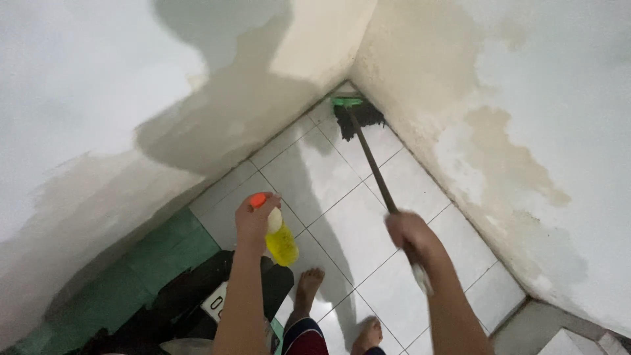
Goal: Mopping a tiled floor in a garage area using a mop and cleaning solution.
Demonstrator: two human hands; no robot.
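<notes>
Where two stained walls meet in a corner, one person stands barefoot on a white tiled floor (pixel 342 223), both hands in view. Left hand (pixel 255 217): grip clamped on one spray bottle (pixel 281 242), held tilted, with yellow liquid inside and an orange cap at the top by the fingers. Right hand (pixel 411 235): grip clamped on one long dark handle (pixel 373 164) of a mop, which runs diagonally up to the corner. One mop head (pixel 358 117), dark with a green fitting, rests on the floor tiles right at the corner, touching the base of the right-hand wall (pixel 526 131). Left-hand wall (pixel 98 98): white above, discoloured below, bearing one shadow of the person. Two bare feet (pixel 307 286) stand on the tiles below the hands. Lower left: one green panel (pixel 158 253) along the wall base, with dark objects beside it that cannot be identified.
</notes>
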